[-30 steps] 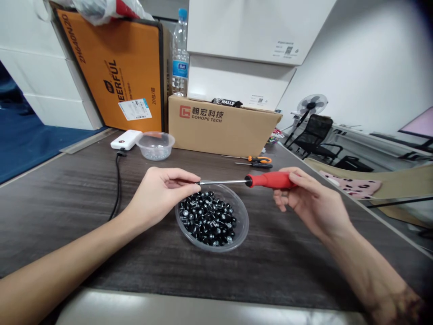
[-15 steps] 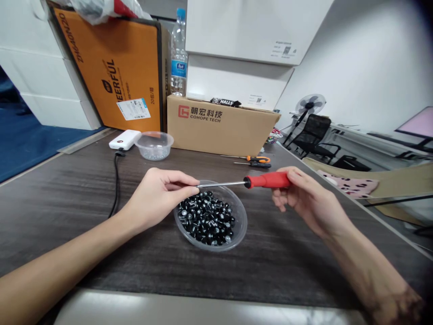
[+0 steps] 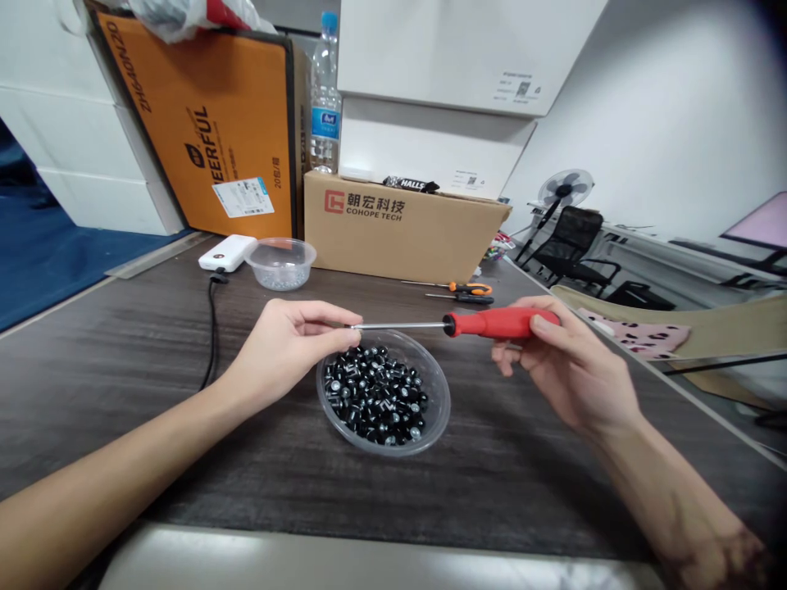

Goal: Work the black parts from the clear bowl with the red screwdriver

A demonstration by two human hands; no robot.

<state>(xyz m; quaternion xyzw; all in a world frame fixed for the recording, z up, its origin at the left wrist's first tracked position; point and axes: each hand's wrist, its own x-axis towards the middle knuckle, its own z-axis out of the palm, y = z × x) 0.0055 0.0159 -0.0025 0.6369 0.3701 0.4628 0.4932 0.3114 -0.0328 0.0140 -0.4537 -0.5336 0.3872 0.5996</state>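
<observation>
My right hand (image 3: 566,365) grips the red handle of a screwdriver (image 3: 492,323), whose metal shaft runs level to the left. My left hand (image 3: 288,348) is closed in a pinch right at the shaft's tip; what it pinches is too small to make out. Below both hands stands a clear plastic bowl (image 3: 438,414) filled with several small black and silver parts (image 3: 376,393), on a dark wood-grain table (image 3: 123,385).
Further back stand a smaller clear bowl (image 3: 281,263), a white power bank (image 3: 227,252) with a black cable (image 3: 212,336), a cardboard box (image 3: 399,229), an orange box (image 3: 209,131), a water bottle (image 3: 325,98), and two more screwdrivers (image 3: 461,292).
The screwdriver has risen a little, with my right hand shifted slightly right along the handle. My left hand keeps its pinch at the tip.
</observation>
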